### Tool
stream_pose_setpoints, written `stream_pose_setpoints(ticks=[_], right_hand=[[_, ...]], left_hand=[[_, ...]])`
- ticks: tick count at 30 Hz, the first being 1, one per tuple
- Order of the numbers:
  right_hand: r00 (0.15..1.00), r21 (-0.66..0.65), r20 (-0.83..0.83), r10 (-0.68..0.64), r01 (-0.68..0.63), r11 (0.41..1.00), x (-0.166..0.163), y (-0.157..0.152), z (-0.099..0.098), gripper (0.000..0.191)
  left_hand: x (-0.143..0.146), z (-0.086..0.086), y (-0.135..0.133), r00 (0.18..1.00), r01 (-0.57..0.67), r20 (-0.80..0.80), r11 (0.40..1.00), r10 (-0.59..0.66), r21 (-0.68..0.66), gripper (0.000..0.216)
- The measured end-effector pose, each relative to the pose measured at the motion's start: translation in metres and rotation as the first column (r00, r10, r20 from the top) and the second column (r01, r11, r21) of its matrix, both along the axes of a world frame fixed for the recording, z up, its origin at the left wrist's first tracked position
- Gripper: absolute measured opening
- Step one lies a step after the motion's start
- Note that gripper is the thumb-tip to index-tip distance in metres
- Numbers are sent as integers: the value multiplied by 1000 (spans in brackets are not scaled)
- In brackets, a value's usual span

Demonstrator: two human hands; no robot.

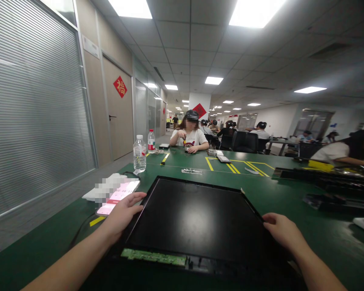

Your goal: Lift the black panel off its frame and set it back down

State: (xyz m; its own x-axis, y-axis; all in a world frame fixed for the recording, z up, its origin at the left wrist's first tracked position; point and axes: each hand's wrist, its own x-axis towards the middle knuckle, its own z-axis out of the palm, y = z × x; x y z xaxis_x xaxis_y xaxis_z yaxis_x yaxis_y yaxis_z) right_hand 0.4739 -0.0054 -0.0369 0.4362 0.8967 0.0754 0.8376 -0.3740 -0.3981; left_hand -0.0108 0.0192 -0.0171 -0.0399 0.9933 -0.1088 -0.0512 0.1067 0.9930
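A black display panel (197,218) with a dark frame lies in front of me on the green table, its screen facing up and reflecting a ceiling light. Along its near edge runs a narrow green circuit board (154,257). My left hand (128,210) holds the panel's left edge, thumb and fingers at the rim. At the right edge, my right hand (279,228) grips the frame with its fingers curled in. Parts of both hands' fingers are hidden by the frame.
A lit phone (121,196) lies left of the panel, near a clear bottle (139,155) and a red-capped bottle (151,141). Small parts (191,171) sit beyond the panel. Black frame pieces (315,182) pile up at right. A person (189,135) works opposite.
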Motion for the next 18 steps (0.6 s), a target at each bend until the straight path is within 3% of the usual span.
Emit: stream_pose_setpoints(ticks=[7,13,18], right_hand=[[1000,-9,-22,9,-9,1000,-5,-4,6,26],[1000,-5,-30,2,-2,1000,-7,-7,14,24],[999,-2,-40,3,-3,1000,-6,-12,21,25]], left_hand=[[2,2,3,996,-59,55,993,65,-97,40],[9,9,0,973,11,226,977,38,-212,70],[14,19,-7,961,81,276,973,-19,-215,88]])
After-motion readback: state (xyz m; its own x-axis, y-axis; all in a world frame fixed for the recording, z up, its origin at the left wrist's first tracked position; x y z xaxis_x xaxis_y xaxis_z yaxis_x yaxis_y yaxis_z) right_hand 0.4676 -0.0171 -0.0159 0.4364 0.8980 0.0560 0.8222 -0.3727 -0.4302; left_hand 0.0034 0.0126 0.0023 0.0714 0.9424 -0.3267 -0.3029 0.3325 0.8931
